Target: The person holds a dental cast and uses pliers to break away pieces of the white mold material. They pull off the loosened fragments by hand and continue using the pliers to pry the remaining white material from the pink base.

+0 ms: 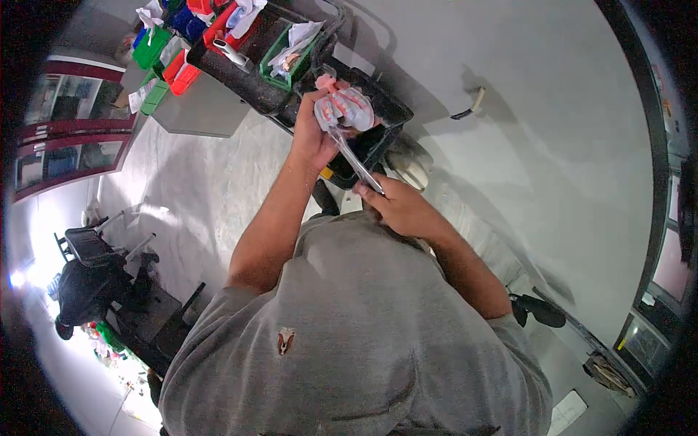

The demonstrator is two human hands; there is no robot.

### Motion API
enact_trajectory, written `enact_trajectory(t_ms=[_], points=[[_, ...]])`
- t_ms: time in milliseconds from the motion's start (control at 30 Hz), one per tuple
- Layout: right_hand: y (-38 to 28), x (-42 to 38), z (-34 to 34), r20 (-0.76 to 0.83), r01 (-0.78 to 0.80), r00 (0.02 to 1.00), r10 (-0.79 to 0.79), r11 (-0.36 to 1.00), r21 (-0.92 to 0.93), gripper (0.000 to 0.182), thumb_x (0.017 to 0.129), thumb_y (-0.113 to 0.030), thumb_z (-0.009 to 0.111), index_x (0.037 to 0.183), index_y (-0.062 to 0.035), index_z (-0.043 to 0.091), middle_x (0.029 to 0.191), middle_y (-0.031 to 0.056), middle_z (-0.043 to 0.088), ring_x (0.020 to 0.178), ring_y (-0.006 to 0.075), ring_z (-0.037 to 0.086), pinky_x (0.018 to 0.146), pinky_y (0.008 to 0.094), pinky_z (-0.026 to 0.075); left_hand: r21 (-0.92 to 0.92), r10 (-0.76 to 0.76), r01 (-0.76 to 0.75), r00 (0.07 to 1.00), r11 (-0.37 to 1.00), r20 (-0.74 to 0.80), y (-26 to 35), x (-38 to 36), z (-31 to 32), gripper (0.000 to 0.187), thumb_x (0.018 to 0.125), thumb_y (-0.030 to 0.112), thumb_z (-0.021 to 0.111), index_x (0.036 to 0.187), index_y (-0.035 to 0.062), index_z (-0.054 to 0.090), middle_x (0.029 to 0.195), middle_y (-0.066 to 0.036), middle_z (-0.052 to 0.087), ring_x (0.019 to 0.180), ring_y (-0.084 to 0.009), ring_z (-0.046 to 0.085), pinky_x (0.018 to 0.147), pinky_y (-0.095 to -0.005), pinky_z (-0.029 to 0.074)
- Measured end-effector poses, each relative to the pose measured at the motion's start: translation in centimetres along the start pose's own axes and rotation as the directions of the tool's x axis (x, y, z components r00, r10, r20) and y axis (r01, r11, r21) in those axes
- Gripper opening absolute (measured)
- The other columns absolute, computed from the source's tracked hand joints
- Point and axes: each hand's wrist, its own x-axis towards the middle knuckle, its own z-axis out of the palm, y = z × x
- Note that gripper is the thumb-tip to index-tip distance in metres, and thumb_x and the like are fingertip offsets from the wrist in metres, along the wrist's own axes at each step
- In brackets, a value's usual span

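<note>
My left hand (pixel 314 138) is wrapped round a lumpy pink-and-white piece (pixel 347 109) that looks like a dental cast; its exact kind I cannot make out. My right hand (pixel 400 208) is closed on the lower end of a long, slim, shiny metal tool (pixel 354 158). The tool slants up to the left, and its far end meets the lower edge of the piece, where the working tip is hard to see. Both hands are in front of my chest, above a black tray (pixel 392 109).
Beyond my hands, a black cart top (pixel 269 91) bears a green bin (pixel 287 62) with white wrapping inside and a white handheld device (pixel 233 54). Red and green bins (pixel 182 73) stand at the upper left. A black chair (pixel 91 247) is at the left, and a cable (pixel 469 105) sticks out of the wall.
</note>
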Motion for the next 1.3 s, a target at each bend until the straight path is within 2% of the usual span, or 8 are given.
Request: enact_trajectory(t_ms=[67, 367, 467, 667, 733, 967, 1033, 1300], points=[[-0.3, -0.4, -0.5, 0.062, -0.052, 0.997, 0.05, 0.998, 0.04, 0.032, 0.097, -0.031, 0.047, 0.111, -0.0031, 0.053, 0.083, 0.009, 0.059, 0.077, 0.0171, 0.056, 0.073, 0.0323, 0.045, -0.142, -0.022, 0.028, 0.999, 0.989, 0.04, 0.2, -0.2, 0.5, 0.017, 0.085, 0.024, 0.05, 0.098, 0.0149, 0.055, 0.108, -0.006, 0.058, 0.107, -0.0294, 0.056, 0.094, -0.0667, 0.039], [-0.9, -0.4, -1.2, 0.035, 0.026, 0.999, -0.025, 0.999, -0.035, 0.038, 0.096, -0.03, 0.049, 0.123, -0.002, 0.049, 0.099, 0.0138, 0.061, 0.094, 0.0216, 0.057, 0.084, 0.0338, 0.043, -0.131, -0.048, 0.051, 0.998, 0.99, 0.026, 0.8, -0.5, 0.7, 0.05, 0.083, 0.037, 0.05, 0.12, 0.002, 0.051, 0.123, -0.022, 0.053, 0.113, -0.0423, 0.052, 0.098, -0.0592, 0.04], [-1.0, 0.3, -1.2, 0.031, 0.091, 0.995, -0.09, 0.995, -0.041, 0.04, 0.095, -0.028, 0.047, 0.126, -0.0027, 0.046, 0.1, 0.0203, 0.064, 0.097, 0.0347, 0.061, 0.085, 0.0406, 0.046, -0.04, -0.073, 0.077, 0.991, 0.996, 0.111, 0.9, -0.4, 0.7, 0.051, 0.083, 0.035, 0.048, 0.121, 0.0016, 0.05, 0.127, -0.023, 0.051, 0.115, -0.0427, 0.051, 0.098, -0.0583, 0.04], [0.5, 1.3, -0.9, 0.085, 0.023, 0.996, -0.028, 0.998, 0.058, 0.036, 0.095, -0.028, 0.049, 0.119, -0.0013, 0.051, 0.094, 0.0177, 0.065, 0.087, 0.0292, 0.062, 0.08, 0.0385, 0.047, 0.229, -0.007, -0.027, 0.989, 0.973, 0.146, 1.4, -0.5, -0.1, 0.045, 0.084, 0.026, 0.048, 0.119, -0.0025, 0.051, 0.12, -0.021, 0.056, 0.111, -0.0347, 0.056, 0.097, -0.0454, 0.045], [0.7, 1.6, -0.7, 0.117, -0.043, 0.993, 0.026, 0.989, 0.143, 0.032, 0.097, -0.022, 0.049, 0.121, -0.0014, 0.051, 0.087, 0.0006, 0.056, 0.079, 0.0082, 0.05, 0.073, 0.0245, 0.043, 0.271, 0.02, -0.059, 0.989, 0.961, 0.145, 1.5, -0.6, -0.2, 0.043, 0.084, 0.025, 0.048, 0.118, -0.0012, 0.052, 0.12, -0.021, 0.057, 0.11, -0.033, 0.057, 0.097, -0.0426, 0.045], [-1.0, 2.0, 0.3, -0.004, -0.064, 0.998, 0.064, 0.995, 0.078, 0.026, 0.097, -0.025, 0.049, 0.106, -0.0017, 0.053, 0.074, 0.001, 0.053, 0.068, 0.0106, 0.051, 0.063, 0.0273, 0.044, 0.285, 0.18, -0.164, 0.983, 0.944, -0.032, 1.0, 0.1, -1.3, 0.038, 0.082, 0.022, 0.049, 0.115, 0.0036, 0.055, 0.11, -0.013, 0.061, 0.096, -0.0236, 0.06, 0.086, -0.0354, 0.048], [-0.6, 2.6, 0.9, -0.081, 0.03, 0.996, -0.027, 0.999, 0.039, 0.033, 0.097, -0.03, 0.046, 0.104, 0.0019, 0.051, 0.084, 0.0221, 0.061, 0.081, 0.0382, 0.06, 0.073, 0.0445, 0.046, 0.267, 0.211, -0.186, 0.975, 0.946, -0.068, 0.5, 0.3, -0.5, 0.037, 0.081, 0.021, 0.05, 0.113, 0.0039, 0.056, 0.107, -0.012, 0.062, 0.094, -0.0224, 0.06, 0.084, -0.0349, 0.048], [-0.6, 2.9, 0.9, -0.137, 0.018, 0.99, -0.033, 0.994, -0.104, 0.037, 0.096, -0.029, 0.045, 0.11, 0.0047, 0.05, 0.094, 0.0284, 0.061, 0.091, 0.0446, 0.059, 0.08, 0.0493, 0.046, 0.19, 0.204, -0.164, 0.955, 0.968, -0.216, 0.0, 0.4, -0.5, 0.034, 0.078, 0.02, 0.05, 0.108, 0.004, 0.056, 0.1, -0.009, 0.062, 0.092, -0.0222, 0.061, 0.082, -0.034, 0.049]])
